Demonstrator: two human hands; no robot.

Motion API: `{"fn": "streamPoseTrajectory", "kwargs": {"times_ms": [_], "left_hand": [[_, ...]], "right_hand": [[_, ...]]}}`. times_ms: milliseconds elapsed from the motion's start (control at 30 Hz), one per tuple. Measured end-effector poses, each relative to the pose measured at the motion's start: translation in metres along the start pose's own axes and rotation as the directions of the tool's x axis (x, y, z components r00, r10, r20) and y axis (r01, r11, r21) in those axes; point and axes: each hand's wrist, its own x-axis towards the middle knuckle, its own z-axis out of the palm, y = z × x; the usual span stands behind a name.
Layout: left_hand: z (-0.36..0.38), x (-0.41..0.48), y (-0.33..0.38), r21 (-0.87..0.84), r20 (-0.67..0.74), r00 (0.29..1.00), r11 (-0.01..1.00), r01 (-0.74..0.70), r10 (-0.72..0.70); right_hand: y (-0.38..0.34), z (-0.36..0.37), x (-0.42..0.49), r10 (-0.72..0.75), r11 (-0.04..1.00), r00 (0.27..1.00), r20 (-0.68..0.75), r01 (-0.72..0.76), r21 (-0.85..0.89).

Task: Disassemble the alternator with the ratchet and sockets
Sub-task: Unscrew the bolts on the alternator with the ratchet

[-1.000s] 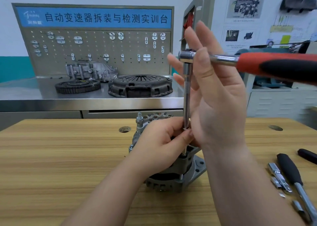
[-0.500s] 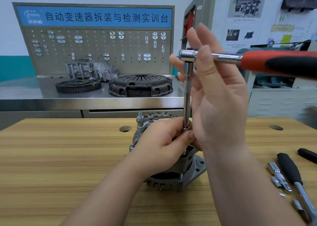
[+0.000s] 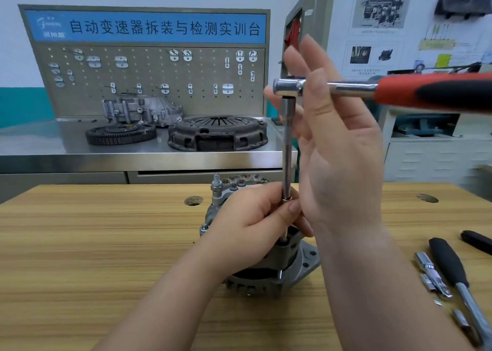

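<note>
A grey alternator stands on the wooden bench, mostly hidden behind my hands. A ratchet with a red and black handle sits level above it. From its head a long chrome extension bar runs straight down to a bolt on the alternator's top. My left hand is closed around the bar's lower end, resting on the alternator. My right hand holds the ratchet near its head between thumb and palm, with the fingers stretched upward.
Loose sockets, a black-handled driver and another black handle lie at the right of the bench. A steel counter behind carries a clutch cover, a ring gear and a housing before a pegboard.
The ratchet handle has shifted very slightly; both hands keep the same grip and place.
</note>
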Motion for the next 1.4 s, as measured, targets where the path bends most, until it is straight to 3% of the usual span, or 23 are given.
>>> {"fn": "streamPoseTrajectory", "kwargs": {"times_ms": [67,167,400,633,833,1067,1267,1400], "left_hand": [[-0.0011,-0.0012,-0.0005,-0.084,0.009,1.0,0.996,0.019,-0.019],[-0.0026,-0.0003,-0.0004,-0.01,-0.002,1.0,1.0,-0.008,0.008],[0.0006,0.0006,-0.0008,0.096,-0.029,0.999,0.995,-0.018,0.021],[-0.0015,-0.001,-0.0014,-0.035,-0.011,0.999,0.999,-0.039,0.039],[0.0008,0.0,-0.004,-0.013,-0.037,0.999,1.0,-0.007,0.006],[0.0001,0.0006,-0.0028,-0.084,-0.002,1.0,0.996,-0.015,0.015],[0.0012,0.0006,-0.0046,-0.073,-0.039,0.999,0.997,0.016,-0.019],[0.0007,0.0009,-0.0011,-0.105,-0.024,1.0,0.994,-0.01,0.007]], "right_hand": [[0.0003,-0.0016,0.0012,0.096,0.995,0.995,-0.019,-0.095,0.04],[-0.0006,-0.0036,0.0018,0.213,0.974,0.977,-0.015,-0.211,0.076],[-0.0021,-0.0004,0.0018,0.035,0.998,0.999,-0.003,-0.035,0.05],[-0.0044,-0.0045,0.0025,0.317,0.938,0.948,0.03,-0.318,0.137],[-0.0023,0.0,0.0014,0.082,0.994,0.997,0.017,-0.083,0.074],[-0.0014,-0.0012,0.0026,0.279,0.935,0.96,0.027,-0.278,0.222],[-0.0024,0.0011,0.0021,0.123,0.984,0.992,0.008,-0.123,0.126],[-0.0029,0.0007,0.0024,0.229,0.95,0.973,0.015,-0.227,0.212]]}}
